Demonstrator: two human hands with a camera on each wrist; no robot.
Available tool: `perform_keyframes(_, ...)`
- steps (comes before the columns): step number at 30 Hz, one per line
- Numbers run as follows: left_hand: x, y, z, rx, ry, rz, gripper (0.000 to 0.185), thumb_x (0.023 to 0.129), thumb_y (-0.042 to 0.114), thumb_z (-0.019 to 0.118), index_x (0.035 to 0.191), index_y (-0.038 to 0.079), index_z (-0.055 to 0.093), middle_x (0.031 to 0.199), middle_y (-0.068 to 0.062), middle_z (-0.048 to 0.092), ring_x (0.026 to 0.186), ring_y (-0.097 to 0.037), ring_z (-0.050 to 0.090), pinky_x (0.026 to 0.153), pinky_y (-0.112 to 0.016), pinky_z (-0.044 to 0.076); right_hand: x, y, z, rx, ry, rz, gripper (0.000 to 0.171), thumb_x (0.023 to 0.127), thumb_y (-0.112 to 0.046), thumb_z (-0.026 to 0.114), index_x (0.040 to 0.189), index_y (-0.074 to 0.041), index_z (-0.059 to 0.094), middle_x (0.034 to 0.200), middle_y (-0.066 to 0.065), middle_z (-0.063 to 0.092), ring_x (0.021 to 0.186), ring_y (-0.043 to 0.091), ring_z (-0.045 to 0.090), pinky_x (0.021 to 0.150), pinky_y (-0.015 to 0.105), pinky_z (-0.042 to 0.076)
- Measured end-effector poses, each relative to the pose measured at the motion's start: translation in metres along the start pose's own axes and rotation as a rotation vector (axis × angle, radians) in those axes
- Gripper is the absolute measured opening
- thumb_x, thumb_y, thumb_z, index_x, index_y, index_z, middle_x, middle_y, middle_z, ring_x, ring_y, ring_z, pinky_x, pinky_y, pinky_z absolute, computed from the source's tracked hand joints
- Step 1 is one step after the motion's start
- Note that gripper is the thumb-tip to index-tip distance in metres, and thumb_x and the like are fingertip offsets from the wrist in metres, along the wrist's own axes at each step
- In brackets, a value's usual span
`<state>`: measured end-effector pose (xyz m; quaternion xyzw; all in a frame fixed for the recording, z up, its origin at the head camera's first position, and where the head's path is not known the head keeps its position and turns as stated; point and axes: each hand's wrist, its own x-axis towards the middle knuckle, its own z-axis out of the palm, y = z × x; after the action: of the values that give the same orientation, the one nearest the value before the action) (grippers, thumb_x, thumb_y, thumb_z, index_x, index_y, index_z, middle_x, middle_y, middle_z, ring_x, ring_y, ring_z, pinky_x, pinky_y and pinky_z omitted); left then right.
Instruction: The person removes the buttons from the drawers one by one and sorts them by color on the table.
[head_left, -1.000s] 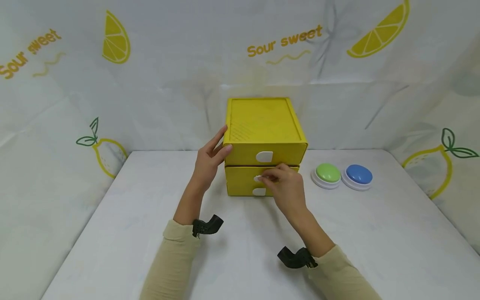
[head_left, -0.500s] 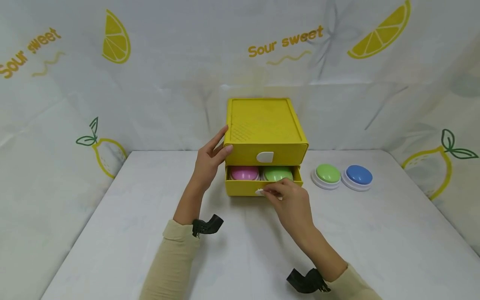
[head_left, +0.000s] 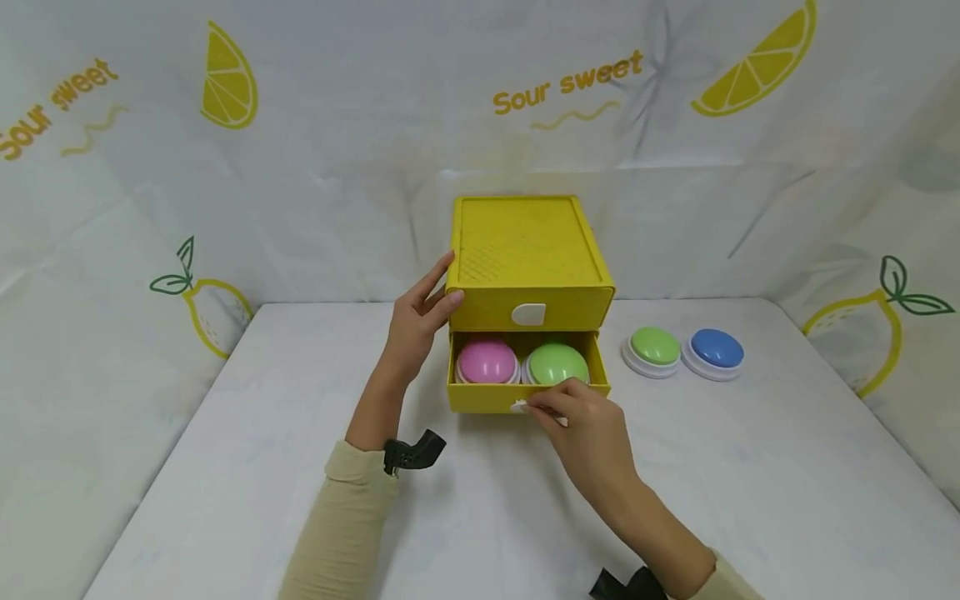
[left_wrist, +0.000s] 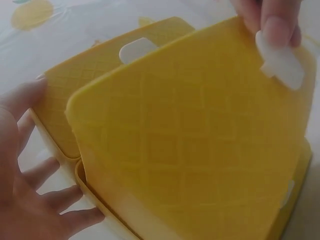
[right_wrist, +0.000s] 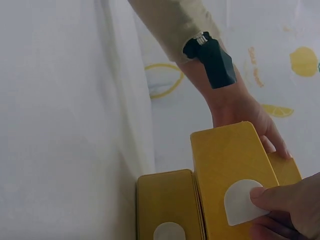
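Note:
A yellow drawer cabinet stands on the table, its upper drawer front closed. Below that, a drawer is pulled out. Inside it sit a pink dome button and a green dome button, side by side. My right hand pinches this drawer's white handle between thumb and fingers. My left hand rests against the cabinet's left side, its thumb at the front corner. The left wrist view shows its fingers fairly straight and spread along the yellow side.
Right of the cabinet, a light green button and a blue button stand on white bases on the white table. A white curtain printed with lemons hangs close behind the cabinet.
The drawer has come out toward me with my right hand on its handle, from nearly closed to well out, uncovering the pink and green buttons. My left hand has stayed in place.

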<state>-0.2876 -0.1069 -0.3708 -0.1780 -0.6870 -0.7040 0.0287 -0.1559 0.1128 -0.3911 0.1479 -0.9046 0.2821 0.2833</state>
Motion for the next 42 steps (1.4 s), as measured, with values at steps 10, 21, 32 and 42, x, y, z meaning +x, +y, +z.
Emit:
perform_keyframes(10,0.000,0.001,-0.001,0.005,0.001,0.006,0.056,0.101,0.026,0.062,0.153,0.037,0.043,0.162,0.014,0.037,0.145,-0.017,0.047,0.118,-0.046,0.042,-0.015,-0.007,-0.012,-0.071,0.035,-0.199,0.025,0.062,-0.005,0.095,0.081,-0.015,0.081,0.076,-0.007,0.068,0.066,0.003,0.064,0.058,0.011,0.051)
perform_keyframes(21,0.001,0.000,-0.001,0.003,-0.002,0.013,0.056,0.102,0.025,0.061,0.154,0.035,0.043,0.162,0.013,0.037,0.145,-0.018,0.048,0.118,-0.045,0.043,0.012,0.004,-0.044,0.187,-0.151,-0.193,0.022,0.072,-0.004,0.089,0.089,-0.012,0.079,0.081,-0.007,0.075,0.070,-0.001,0.067,0.063,0.013,0.058)
perform_keyframes(32,-0.002,0.000,-0.002,-0.002,0.002,0.007,0.056,0.102,0.021,0.060,0.154,0.033,0.043,0.162,0.012,0.038,0.145,-0.018,0.047,0.119,-0.046,0.041,0.064,0.039,-0.047,0.175,-0.493,0.009,0.026,0.085,-0.016,0.082,0.108,-0.007,0.076,0.102,0.005,0.075,0.094,0.020,0.073,0.085,0.039,0.063)
perform_keyframes(42,0.000,0.000,-0.001,0.004,-0.003,0.020,0.056,0.102,0.022,0.061,0.154,0.033,0.043,0.163,0.012,0.037,0.146,-0.019,0.047,0.118,-0.044,0.042,0.087,0.039,-0.039,-0.034,-0.773,-0.069,0.028,0.096,-0.025,0.070,0.118,-0.008,0.074,0.108,0.003,0.076,0.098,0.019,0.067,0.093,0.046,0.058)
